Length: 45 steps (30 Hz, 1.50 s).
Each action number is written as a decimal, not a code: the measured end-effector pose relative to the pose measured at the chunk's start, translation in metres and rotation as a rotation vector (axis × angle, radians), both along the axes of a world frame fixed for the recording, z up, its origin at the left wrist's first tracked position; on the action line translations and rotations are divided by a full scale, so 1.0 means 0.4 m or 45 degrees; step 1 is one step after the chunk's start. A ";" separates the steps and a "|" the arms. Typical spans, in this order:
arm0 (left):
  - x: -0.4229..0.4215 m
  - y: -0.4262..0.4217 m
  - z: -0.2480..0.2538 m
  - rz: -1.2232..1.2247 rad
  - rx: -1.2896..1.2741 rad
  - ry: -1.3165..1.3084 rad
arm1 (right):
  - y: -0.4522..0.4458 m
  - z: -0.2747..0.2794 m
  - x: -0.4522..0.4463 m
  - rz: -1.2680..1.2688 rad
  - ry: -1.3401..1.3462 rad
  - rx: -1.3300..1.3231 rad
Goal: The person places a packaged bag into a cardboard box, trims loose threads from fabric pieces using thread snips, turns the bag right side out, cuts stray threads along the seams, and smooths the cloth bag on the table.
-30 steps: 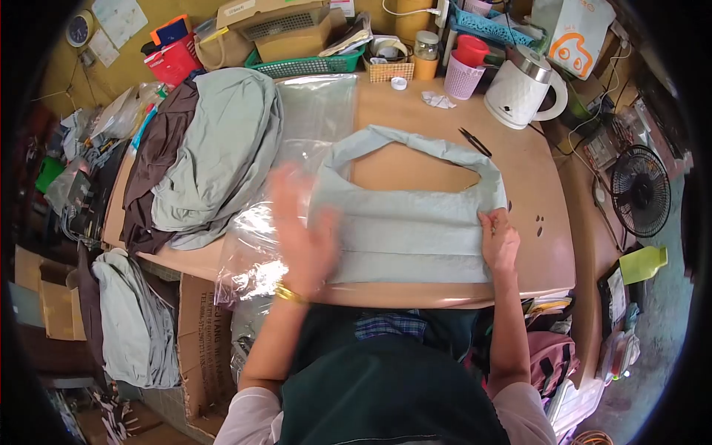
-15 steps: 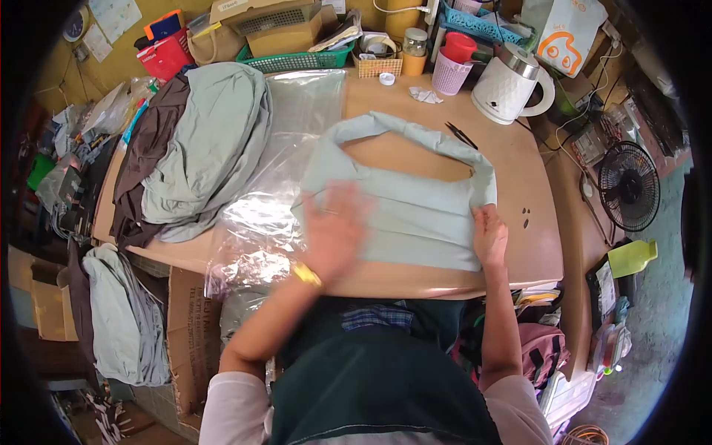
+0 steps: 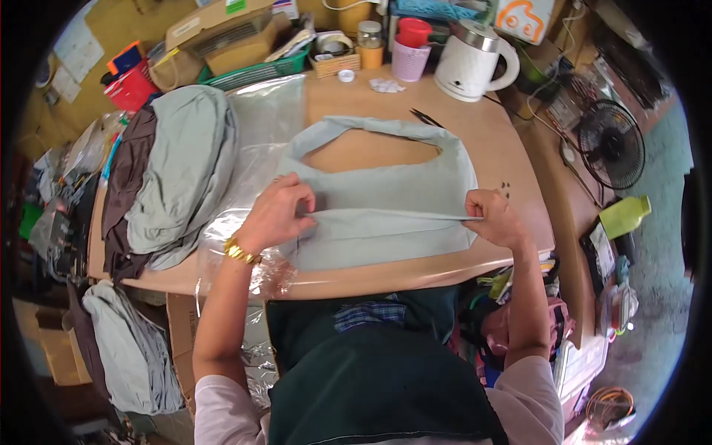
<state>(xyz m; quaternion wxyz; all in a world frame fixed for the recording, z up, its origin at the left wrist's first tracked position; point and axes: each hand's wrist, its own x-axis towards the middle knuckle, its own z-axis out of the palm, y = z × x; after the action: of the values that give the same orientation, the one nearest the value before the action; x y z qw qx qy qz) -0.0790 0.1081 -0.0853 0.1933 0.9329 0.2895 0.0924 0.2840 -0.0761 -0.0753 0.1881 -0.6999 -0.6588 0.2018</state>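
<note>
A pale blue-grey cloth bag (image 3: 378,191) lies flat on the table, its broad loop strap (image 3: 371,123) curving toward the far side. A raised crease runs across the body of the bag. My left hand (image 3: 276,211) has its fingers curled at the left end of that crease, thumb and forefinger pinching the cloth. At the right end, my right hand (image 3: 495,217) grips the same crease between thumb and bent fingers. A gold watch (image 3: 241,251) is on my left wrist.
Clear plastic sheets (image 3: 256,141) lie left of the bag, beside heaped grey-green and brown cloth (image 3: 185,163). Black thread snips (image 3: 426,118) rest beyond the strap. A white kettle (image 3: 466,67), a pink cup (image 3: 410,62) and a green basket (image 3: 256,72) line the back. A fan (image 3: 612,144) stands right.
My left hand has gone from sweeping flat over the cloth to pinching its left side. My right hand has shifted to the crease, which is now lifted. The view has shifted slightly.
</note>
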 end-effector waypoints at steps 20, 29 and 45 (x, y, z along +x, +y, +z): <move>-0.053 -0.179 0.093 -0.039 -0.228 0.365 | -0.119 -0.011 0.000 -0.066 -0.099 -0.064; 0.116 -0.254 -0.155 0.459 0.210 0.127 | -0.006 -0.158 -0.186 -0.289 -0.642 0.221; 0.060 -0.172 -0.032 0.341 -0.292 -0.057 | 0.014 -0.066 -0.118 -0.160 -0.234 -0.084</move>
<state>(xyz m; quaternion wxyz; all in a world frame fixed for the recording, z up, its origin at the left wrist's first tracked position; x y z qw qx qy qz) -0.0548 0.0393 -0.0981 0.2908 0.8556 0.4154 0.1044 0.2366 -0.0703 -0.1018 0.1160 -0.7612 -0.6211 0.1460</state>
